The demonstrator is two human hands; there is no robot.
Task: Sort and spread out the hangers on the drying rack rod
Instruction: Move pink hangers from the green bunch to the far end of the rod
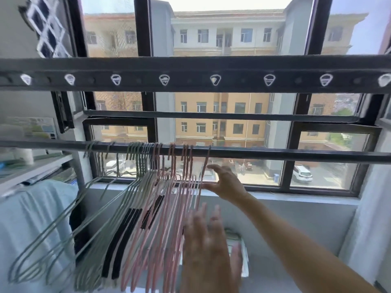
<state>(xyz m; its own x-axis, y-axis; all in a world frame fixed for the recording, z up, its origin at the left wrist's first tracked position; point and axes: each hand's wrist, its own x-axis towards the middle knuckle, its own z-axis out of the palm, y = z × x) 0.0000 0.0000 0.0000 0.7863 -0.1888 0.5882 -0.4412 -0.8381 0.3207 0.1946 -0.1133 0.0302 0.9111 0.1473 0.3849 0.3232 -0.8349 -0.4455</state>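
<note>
Several pink hangers and several pale green hangers hang bunched on the dark drying rack rod, left of the middle. The green ones are at the left, the pink ones at the right. My right hand reaches in from the lower right, fingers spread, touching the rightmost pink hanger just below its hook. My left hand is raised in the foreground with straight fingers, blurred, close to the lower parts of the pink hangers. It holds nothing that I can see.
A wider dark bar with a row of hook holes runs across above. Behind is a black-framed window with a grey sill. A light blue garment hangs at the left. The rod's right half carries no hangers.
</note>
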